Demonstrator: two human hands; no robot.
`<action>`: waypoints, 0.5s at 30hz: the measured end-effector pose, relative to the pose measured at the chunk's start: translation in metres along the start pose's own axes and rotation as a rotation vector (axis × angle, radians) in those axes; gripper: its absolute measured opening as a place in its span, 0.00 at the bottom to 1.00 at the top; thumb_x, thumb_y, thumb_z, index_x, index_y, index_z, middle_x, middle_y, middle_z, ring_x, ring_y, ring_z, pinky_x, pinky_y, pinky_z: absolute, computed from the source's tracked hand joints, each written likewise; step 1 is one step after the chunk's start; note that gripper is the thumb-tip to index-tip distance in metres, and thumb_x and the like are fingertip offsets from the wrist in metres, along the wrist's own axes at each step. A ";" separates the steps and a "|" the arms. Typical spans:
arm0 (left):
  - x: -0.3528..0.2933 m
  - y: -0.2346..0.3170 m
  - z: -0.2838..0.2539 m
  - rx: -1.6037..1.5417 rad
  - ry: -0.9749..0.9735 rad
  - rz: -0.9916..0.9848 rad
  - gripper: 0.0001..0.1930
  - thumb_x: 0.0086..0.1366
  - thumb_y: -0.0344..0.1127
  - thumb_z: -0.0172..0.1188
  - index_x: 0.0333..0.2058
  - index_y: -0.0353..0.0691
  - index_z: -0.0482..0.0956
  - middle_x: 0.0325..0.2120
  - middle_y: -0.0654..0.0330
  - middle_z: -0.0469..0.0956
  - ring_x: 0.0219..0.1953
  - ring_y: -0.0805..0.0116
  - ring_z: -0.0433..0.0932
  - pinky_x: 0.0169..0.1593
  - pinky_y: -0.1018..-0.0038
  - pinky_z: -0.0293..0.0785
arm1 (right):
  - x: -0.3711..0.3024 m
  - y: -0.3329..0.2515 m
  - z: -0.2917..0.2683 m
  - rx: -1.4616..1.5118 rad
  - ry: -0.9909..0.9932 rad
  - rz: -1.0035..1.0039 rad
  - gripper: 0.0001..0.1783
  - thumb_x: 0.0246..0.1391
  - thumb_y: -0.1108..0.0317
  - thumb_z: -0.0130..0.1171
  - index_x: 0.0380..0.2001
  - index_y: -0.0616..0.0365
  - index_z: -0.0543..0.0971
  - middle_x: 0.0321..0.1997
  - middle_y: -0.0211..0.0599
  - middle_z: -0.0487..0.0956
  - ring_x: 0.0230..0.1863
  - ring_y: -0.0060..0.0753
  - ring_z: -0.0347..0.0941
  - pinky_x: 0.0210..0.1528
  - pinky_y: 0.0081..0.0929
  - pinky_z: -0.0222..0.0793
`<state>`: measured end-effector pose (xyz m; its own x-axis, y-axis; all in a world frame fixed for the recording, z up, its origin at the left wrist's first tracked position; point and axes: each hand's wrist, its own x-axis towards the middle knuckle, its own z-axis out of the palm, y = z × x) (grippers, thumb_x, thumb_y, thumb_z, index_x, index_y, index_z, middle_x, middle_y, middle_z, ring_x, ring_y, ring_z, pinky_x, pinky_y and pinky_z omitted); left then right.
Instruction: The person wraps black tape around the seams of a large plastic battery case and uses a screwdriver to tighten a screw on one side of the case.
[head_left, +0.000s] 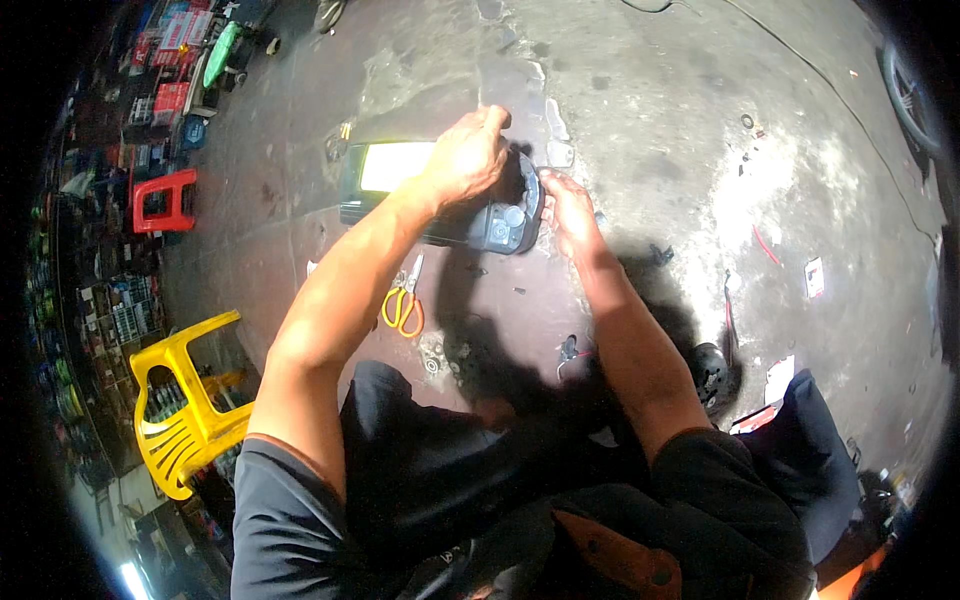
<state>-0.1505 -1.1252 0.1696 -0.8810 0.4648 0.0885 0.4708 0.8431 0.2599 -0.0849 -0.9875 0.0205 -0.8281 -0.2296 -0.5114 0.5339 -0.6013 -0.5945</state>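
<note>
far left of the dark case (462, 222): shelving packed with goods (70, 300), mostly too dim to tell apart. yellow plastic chair (180, 440), left and on the near side of the case. red plastic stool (165, 202), straight left of it. scissors with yellow-orange handles (405, 302), on the floor (320, 100) just to the near side of the case, blades pointing at it. case itself lies on the floor under both hands, bright panel on its left part, rounded end with grey fittings on its right. left hand (468, 158): over the case, fingers curled, can't tell if it's pinching anything. right hand (572, 212): fingers bent against the rounded end, can't tell if it's gripping. small dark part (570, 350), near side of the case. red strip (767, 246) and white card (814, 278), well right of it. black wheel (905, 100), far right.
</note>
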 end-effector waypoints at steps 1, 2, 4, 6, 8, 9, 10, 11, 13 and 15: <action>0.011 0.020 -0.011 0.025 -0.218 -0.208 0.16 0.65 0.43 0.53 0.43 0.37 0.69 0.33 0.40 0.77 0.40 0.40 0.75 0.44 0.53 0.70 | 0.001 -0.001 -0.006 -0.006 0.009 0.002 0.19 0.60 0.59 0.52 0.47 0.62 0.76 0.33 0.30 0.76 0.32 0.21 0.68 0.36 0.21 0.63; 0.016 0.031 -0.021 0.059 -0.436 -0.418 0.15 0.64 0.40 0.54 0.44 0.36 0.68 0.36 0.40 0.75 0.43 0.41 0.74 0.47 0.55 0.69 | 0.001 -0.002 -0.006 -0.118 0.066 -0.006 0.18 0.60 0.60 0.52 0.46 0.62 0.77 0.33 0.30 0.76 0.32 0.21 0.69 0.35 0.21 0.64; 0.015 0.031 -0.024 0.072 -0.445 -0.423 0.15 0.64 0.39 0.54 0.44 0.36 0.68 0.36 0.39 0.75 0.43 0.41 0.74 0.47 0.54 0.69 | -0.001 -0.006 -0.003 -0.231 0.121 -0.014 0.16 0.60 0.61 0.52 0.45 0.62 0.77 0.33 0.31 0.76 0.31 0.22 0.70 0.33 0.20 0.65; 0.006 0.019 -0.019 0.088 -0.453 -0.427 0.15 0.64 0.39 0.54 0.44 0.36 0.68 0.36 0.39 0.75 0.43 0.41 0.74 0.46 0.54 0.69 | -0.004 -0.013 0.001 -0.258 0.114 -0.081 0.14 0.61 0.65 0.52 0.47 0.62 0.73 0.38 0.34 0.78 0.37 0.27 0.74 0.41 0.27 0.72; -0.009 -0.005 -0.003 -0.024 0.032 0.057 0.14 0.65 0.43 0.53 0.40 0.39 0.69 0.30 0.41 0.77 0.37 0.41 0.76 0.41 0.53 0.71 | -0.003 -0.016 0.006 -0.188 0.117 -0.100 0.15 0.61 0.65 0.52 0.47 0.63 0.73 0.38 0.36 0.77 0.37 0.28 0.74 0.41 0.28 0.72; -0.010 -0.010 0.002 -0.026 0.030 0.060 0.14 0.65 0.43 0.53 0.40 0.39 0.69 0.30 0.41 0.77 0.37 0.41 0.76 0.41 0.53 0.71 | -0.003 -0.017 0.006 -0.121 0.123 -0.113 0.15 0.61 0.65 0.51 0.47 0.63 0.73 0.38 0.38 0.77 0.37 0.29 0.74 0.41 0.28 0.72; -0.009 -0.007 0.000 -0.037 0.012 0.040 0.14 0.64 0.44 0.53 0.40 0.39 0.69 0.30 0.42 0.77 0.38 0.42 0.76 0.41 0.53 0.71 | -0.006 -0.021 0.008 -0.121 0.125 -0.111 0.15 0.61 0.65 0.51 0.47 0.63 0.73 0.38 0.38 0.77 0.37 0.29 0.74 0.41 0.28 0.72; -0.008 -0.004 -0.002 -0.048 -0.005 0.019 0.15 0.64 0.45 0.54 0.40 0.39 0.70 0.31 0.42 0.77 0.38 0.43 0.76 0.41 0.54 0.71 | -0.009 -0.025 0.010 -0.107 0.153 -0.097 0.15 0.61 0.66 0.51 0.47 0.64 0.73 0.38 0.38 0.77 0.37 0.30 0.74 0.41 0.28 0.72; 0.008 0.022 -0.017 0.026 -0.263 -0.210 0.15 0.64 0.42 0.54 0.41 0.38 0.69 0.35 0.43 0.75 0.42 0.44 0.75 0.44 0.55 0.70 | -0.010 -0.026 0.007 -0.095 0.188 -0.084 0.15 0.61 0.66 0.51 0.47 0.65 0.72 0.38 0.39 0.77 0.37 0.31 0.74 0.41 0.29 0.72; 0.014 0.030 -0.022 0.102 -0.519 -0.435 0.15 0.63 0.40 0.54 0.43 0.36 0.69 0.38 0.43 0.74 0.46 0.45 0.73 0.48 0.57 0.69 | -0.007 -0.021 0.000 -0.070 0.204 -0.114 0.15 0.61 0.66 0.50 0.47 0.65 0.72 0.39 0.40 0.76 0.38 0.32 0.74 0.40 0.30 0.72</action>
<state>-0.1502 -1.0993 0.1994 -0.8669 0.1259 -0.4822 0.1033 0.9919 0.0733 -0.0904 -0.9736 0.0367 -0.8360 0.0004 -0.5487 0.4550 -0.5582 -0.6938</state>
